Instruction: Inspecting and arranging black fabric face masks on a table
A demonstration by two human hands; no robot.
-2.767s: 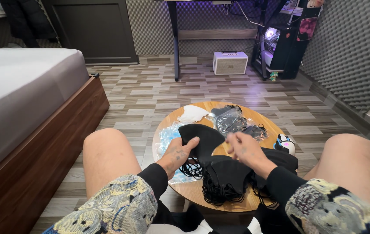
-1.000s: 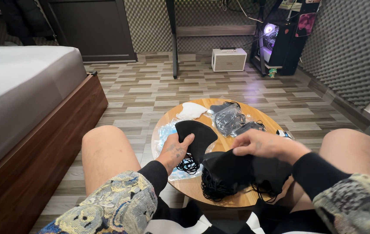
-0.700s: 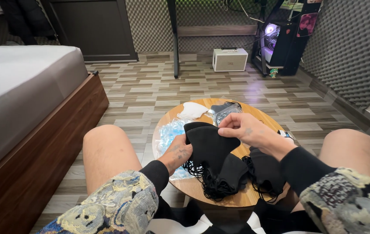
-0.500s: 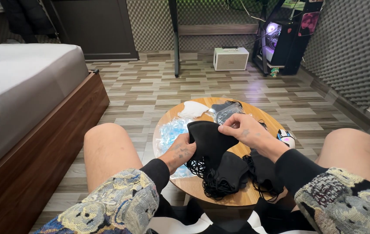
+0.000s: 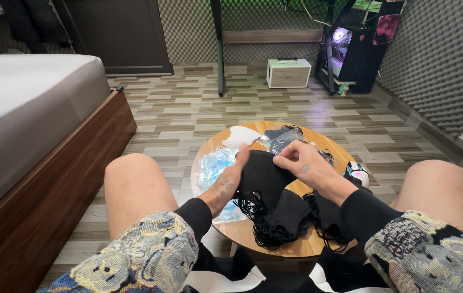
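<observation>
At the far left stands a bed (image 5: 20, 103) with a grey mattress on a dark wooden frame, on a floor of striped wood-look tiles (image 5: 188, 108). The person sits with bare knees either side of a small round wooden bench (image 5: 242, 230). On the bench's left part lies a heap of clear plastic wrappers with blue print (image 5: 214, 165), and just behind it a white face mask (image 5: 240, 135).

The left hand (image 5: 230, 179) reaches over the wrappers, its fingers closed on the left edge of a black face mask (image 5: 261, 173), which is held just above the middle of the bench. Below that mask lies a pile of more black masks (image 5: 288, 214) with tangled ear loops, spread toward the near rim.

The right hand (image 5: 303, 163) pinches the same black face mask at its upper right edge, thumb and fingertips together. Behind the hands sits a wrapped dark mask in clear plastic (image 5: 283, 138). At the bench's right rim rests a small round white object with coloured markings (image 5: 357, 172); what it is cannot be told. Farther back on the floor stand a white box-shaped speaker (image 5: 288, 73) and, to its right, a lit computer tower (image 5: 351, 49).
</observation>
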